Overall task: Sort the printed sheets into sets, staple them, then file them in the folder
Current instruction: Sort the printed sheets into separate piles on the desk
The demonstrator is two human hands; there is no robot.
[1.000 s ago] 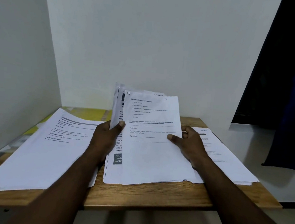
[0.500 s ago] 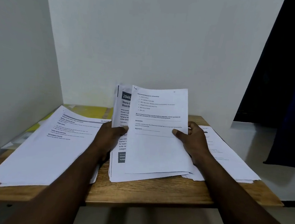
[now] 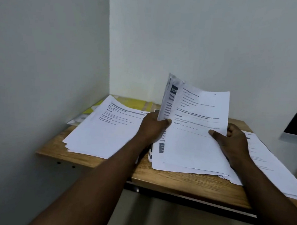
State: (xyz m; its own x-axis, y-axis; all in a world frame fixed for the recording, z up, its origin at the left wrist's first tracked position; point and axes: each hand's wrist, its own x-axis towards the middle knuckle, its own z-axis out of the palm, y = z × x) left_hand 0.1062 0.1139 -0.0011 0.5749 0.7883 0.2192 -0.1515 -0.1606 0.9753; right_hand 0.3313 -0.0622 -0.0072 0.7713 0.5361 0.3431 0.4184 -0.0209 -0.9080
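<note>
A small wooden table [image 3: 183,183] stands in the corner of a pale wall [image 3: 203,36], and printed sheets lie on it in three groups. The middle bundle [image 3: 168,103] is in the centre, its near edge resting on the table and its far end lifted and tilted up. The left hand [image 3: 151,128] grips the bundle's left edge, with the thumb curled over onto the printed face and the fingers behind. The right hand [image 3: 234,144] pinches the right edge of the front sheet [image 3: 195,142], thumb on top and fingers curled behind it. This sheet bears a short list and a signature line. Behind it, a page with a dark header block peeks out on the left.

The left pile [image 3: 105,133] lies flat just beside the left forearm, slightly fanned at its near corner. A yellow folder [image 3: 136,103] shows from under its far edge, against the wall. The right pile [image 3: 271,168] lies flat on the right, partly under the right wrist and overhanging the table's near edge.
</note>
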